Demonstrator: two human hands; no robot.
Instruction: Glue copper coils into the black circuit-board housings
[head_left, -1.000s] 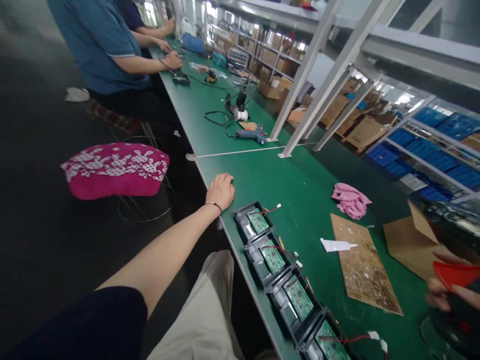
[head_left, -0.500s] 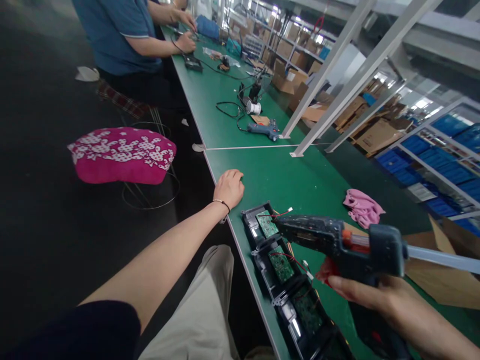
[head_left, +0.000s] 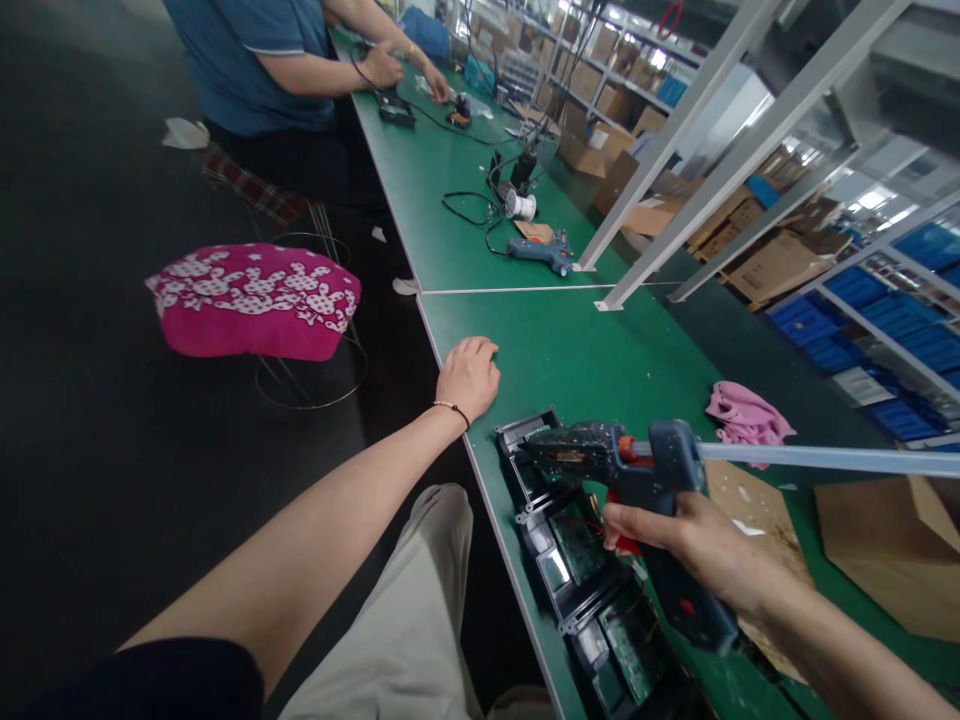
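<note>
The right hand reaches in from the near right, forearm stretched over the green bench, fingers clamped around the grip of a dark glue gun, one finger on its red trigger. The gun sits above the hand, hovering over a row of black housings with green circuit boards along the near bench edge. Its long axis runs left to right: nozzle pointing left, clear glue stick trailing right. The left hand, fingers loosely curled, rests on the bench edge, holding nothing.
</note>
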